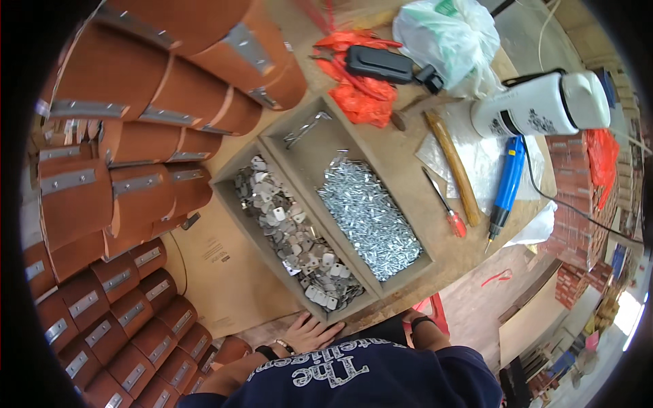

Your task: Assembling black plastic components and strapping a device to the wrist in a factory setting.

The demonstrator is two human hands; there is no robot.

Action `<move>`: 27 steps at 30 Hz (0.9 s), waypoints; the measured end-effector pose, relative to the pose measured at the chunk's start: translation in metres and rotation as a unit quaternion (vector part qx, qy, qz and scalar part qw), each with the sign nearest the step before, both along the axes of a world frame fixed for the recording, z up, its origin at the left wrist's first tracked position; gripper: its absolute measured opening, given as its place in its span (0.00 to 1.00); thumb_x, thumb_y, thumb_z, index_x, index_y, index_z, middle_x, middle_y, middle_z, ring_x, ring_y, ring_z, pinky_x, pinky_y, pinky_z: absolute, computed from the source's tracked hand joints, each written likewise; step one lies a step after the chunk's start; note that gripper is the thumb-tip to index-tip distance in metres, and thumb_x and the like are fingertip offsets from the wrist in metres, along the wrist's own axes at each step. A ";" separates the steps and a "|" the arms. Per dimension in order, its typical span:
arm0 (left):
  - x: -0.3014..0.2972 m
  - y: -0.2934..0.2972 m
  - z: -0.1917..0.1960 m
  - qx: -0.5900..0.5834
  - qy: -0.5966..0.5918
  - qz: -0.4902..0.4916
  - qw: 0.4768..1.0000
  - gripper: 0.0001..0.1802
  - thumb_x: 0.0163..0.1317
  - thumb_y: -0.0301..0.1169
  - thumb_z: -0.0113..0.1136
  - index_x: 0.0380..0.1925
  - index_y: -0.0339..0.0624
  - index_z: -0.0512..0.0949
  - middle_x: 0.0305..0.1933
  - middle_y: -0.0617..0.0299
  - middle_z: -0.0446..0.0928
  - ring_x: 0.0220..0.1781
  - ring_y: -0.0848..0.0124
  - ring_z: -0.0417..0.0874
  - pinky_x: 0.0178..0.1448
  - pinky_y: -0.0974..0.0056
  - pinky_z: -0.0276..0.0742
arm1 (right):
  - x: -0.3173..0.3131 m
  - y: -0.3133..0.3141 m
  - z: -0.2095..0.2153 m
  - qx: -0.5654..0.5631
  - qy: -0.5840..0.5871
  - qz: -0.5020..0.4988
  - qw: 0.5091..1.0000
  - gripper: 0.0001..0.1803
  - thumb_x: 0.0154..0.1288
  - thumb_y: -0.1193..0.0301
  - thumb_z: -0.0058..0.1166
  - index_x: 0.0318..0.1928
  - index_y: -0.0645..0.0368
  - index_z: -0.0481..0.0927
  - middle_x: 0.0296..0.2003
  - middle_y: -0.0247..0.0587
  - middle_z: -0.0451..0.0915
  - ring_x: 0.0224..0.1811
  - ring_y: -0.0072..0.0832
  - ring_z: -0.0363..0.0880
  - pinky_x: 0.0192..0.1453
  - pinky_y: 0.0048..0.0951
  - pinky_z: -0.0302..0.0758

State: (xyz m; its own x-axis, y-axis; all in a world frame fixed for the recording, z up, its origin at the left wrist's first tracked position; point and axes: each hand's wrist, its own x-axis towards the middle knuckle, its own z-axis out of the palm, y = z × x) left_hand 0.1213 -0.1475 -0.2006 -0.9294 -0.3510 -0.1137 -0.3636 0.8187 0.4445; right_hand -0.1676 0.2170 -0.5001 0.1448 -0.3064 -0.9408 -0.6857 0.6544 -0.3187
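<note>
My left hand [311, 333] rests flat with its fingers apart at the table's near edge, just below the corner of a wooden parts box [398, 289]. It holds nothing. My right hand [411, 316] is down by my side near the table edge; only a small part shows and its fingers are hidden. The divided box holds flat silver metal plates [279, 213] in its left compartment. Small shiny rivet-like pins [371, 217] fill much of the right one, and a few thin metal pieces [307, 129] lie at its far end.
Stacked brown curved pieces with metal strips [139, 183] crowd the left. Right of the box lie a red-handled screwdriver [449, 211], a wooden-handled hammer [454, 170] and a blue electric screwdriver [507, 183]. A white bottle [537, 105], a black case [379, 64] and plastic bags [445, 34] sit farther back.
</note>
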 end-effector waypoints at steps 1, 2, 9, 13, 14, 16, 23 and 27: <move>0.000 -0.001 0.002 0.009 -0.008 -0.007 1.000 0.23 0.52 0.44 0.49 0.50 0.57 0.67 0.32 0.71 0.68 0.42 0.73 0.65 0.54 0.63 0.57 | -0.002 -0.024 0.009 0.029 0.019 0.002 0.999 0.23 0.53 0.59 0.44 0.47 0.59 0.70 0.48 0.49 0.69 0.52 0.38 0.67 0.54 0.34 0.63; 0.002 -0.003 0.002 0.009 -0.006 -0.006 1.000 0.23 0.52 0.44 0.49 0.50 0.57 0.67 0.32 0.71 0.68 0.42 0.73 0.65 0.54 0.63 0.57 | -0.006 -0.047 0.019 0.042 0.033 0.005 0.999 0.23 0.53 0.59 0.44 0.47 0.59 0.70 0.48 0.49 0.69 0.52 0.38 0.67 0.54 0.34 0.63; 0.000 -0.004 0.003 -0.013 0.013 0.018 1.000 0.23 0.51 0.43 0.48 0.50 0.56 0.66 0.34 0.70 0.68 0.46 0.73 0.64 0.55 0.62 0.53 | -0.040 -0.187 0.073 0.094 0.087 0.057 0.990 0.23 0.53 0.59 0.44 0.47 0.59 0.71 0.47 0.49 0.70 0.52 0.38 0.67 0.54 0.34 0.63; 0.005 -0.009 0.002 -0.041 0.002 -0.036 0.998 0.22 0.49 0.39 0.45 0.48 0.57 0.68 0.32 0.72 0.68 0.42 0.75 0.66 0.52 0.62 0.56 | -0.075 -0.242 0.087 0.122 0.095 0.083 0.984 0.23 0.53 0.59 0.45 0.47 0.59 0.71 0.47 0.49 0.70 0.51 0.38 0.67 0.53 0.34 0.63; 0.001 -0.010 0.000 -0.072 0.006 -0.065 0.995 0.22 0.48 0.37 0.44 0.47 0.58 0.69 0.31 0.73 0.67 0.40 0.76 0.67 0.51 0.62 0.58 | -0.087 -0.250 0.090 0.128 0.093 0.097 0.983 0.23 0.53 0.59 0.45 0.47 0.59 0.71 0.47 0.49 0.70 0.51 0.38 0.67 0.53 0.34 0.63; 0.000 -0.012 -0.004 -0.059 0.026 -0.019 0.998 0.21 0.46 0.35 0.44 0.44 0.59 0.69 0.30 0.74 0.66 0.37 0.77 0.67 0.49 0.63 0.60 | -0.106 -0.252 0.100 0.144 0.078 0.118 0.979 0.23 0.53 0.59 0.45 0.47 0.59 0.71 0.47 0.49 0.70 0.51 0.38 0.67 0.53 0.34 0.63; 0.017 0.002 -0.010 -0.003 0.031 -0.028 0.999 0.19 0.40 0.43 0.49 0.37 0.59 0.70 0.38 0.72 0.69 0.44 0.72 0.67 0.53 0.62 0.57 | -0.157 -0.232 0.133 0.215 0.026 0.157 0.964 0.23 0.52 0.59 0.45 0.46 0.59 0.71 0.47 0.48 0.70 0.51 0.38 0.68 0.53 0.34 0.63; 0.011 0.010 -0.006 0.024 0.042 0.027 0.999 0.16 0.37 0.42 0.47 0.31 0.58 0.70 0.39 0.70 0.69 0.46 0.69 0.66 0.54 0.59 0.57 | -0.167 -0.207 0.135 0.250 -0.006 0.174 0.953 0.22 0.52 0.59 0.45 0.46 0.59 0.72 0.47 0.48 0.70 0.51 0.38 0.68 0.53 0.34 0.63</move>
